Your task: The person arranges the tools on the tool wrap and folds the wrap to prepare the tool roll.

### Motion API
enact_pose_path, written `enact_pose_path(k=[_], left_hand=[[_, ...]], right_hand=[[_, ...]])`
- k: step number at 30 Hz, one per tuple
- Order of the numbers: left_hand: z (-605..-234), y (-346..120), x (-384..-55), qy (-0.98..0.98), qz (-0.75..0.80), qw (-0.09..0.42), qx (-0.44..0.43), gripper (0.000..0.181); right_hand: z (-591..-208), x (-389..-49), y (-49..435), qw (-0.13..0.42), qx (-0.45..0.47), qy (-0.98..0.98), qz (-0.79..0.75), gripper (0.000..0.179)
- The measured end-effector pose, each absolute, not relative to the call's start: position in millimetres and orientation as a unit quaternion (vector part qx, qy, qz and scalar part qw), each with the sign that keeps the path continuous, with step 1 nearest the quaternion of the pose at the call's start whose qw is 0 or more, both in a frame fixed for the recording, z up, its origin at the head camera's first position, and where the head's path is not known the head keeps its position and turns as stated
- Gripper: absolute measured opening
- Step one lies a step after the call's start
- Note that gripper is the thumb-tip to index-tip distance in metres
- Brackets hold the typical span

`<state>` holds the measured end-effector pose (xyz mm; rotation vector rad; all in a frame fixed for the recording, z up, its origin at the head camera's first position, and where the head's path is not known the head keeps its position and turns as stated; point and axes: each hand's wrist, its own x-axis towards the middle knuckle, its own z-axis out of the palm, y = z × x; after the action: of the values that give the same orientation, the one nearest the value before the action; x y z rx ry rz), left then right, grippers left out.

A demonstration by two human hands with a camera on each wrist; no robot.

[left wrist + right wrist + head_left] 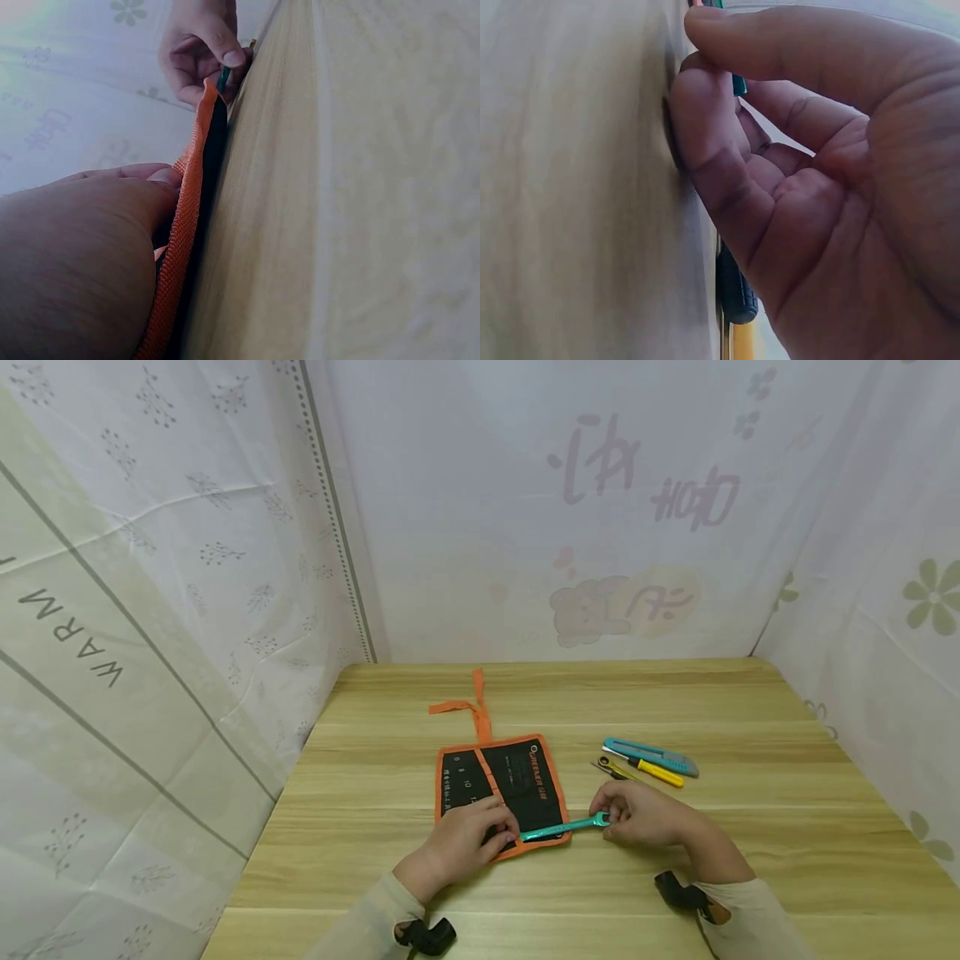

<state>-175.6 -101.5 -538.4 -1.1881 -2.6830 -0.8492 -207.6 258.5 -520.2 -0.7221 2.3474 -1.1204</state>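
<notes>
Left hand [471, 837]: pinched the pouch [527, 787] at its orange trim.
Right hand [641, 815]: pinched the green wrench [562, 829] by one end.
Wrench: reached across the pouch's near right corner.
Counter [367, 793]: bore a blue knife [663, 757], a yellow screwdriver [662, 773].

Bare hands [470, 839], pale cream sleeves [757, 920], stubby rounded black wrist cameras [432, 937], thin dark cables [706, 935]
</notes>
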Motion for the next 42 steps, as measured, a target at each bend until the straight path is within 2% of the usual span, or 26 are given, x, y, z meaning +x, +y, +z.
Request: enact_pose_path(k=[11, 42], left_hand=[[-538, -102, -176, -0.876, -0.275, 0.047, -0.393, 0.006], [-537, -102, -176, -0.873, -0.278, 0.051, -0.398, 0.005]], right_hand=[[-524, -209, 262, 0.178, -0.291, 0.846, -0.411, 0.026], [-515, -202, 246, 0.183, -0.268, 0.855, -0.406, 0.024]])
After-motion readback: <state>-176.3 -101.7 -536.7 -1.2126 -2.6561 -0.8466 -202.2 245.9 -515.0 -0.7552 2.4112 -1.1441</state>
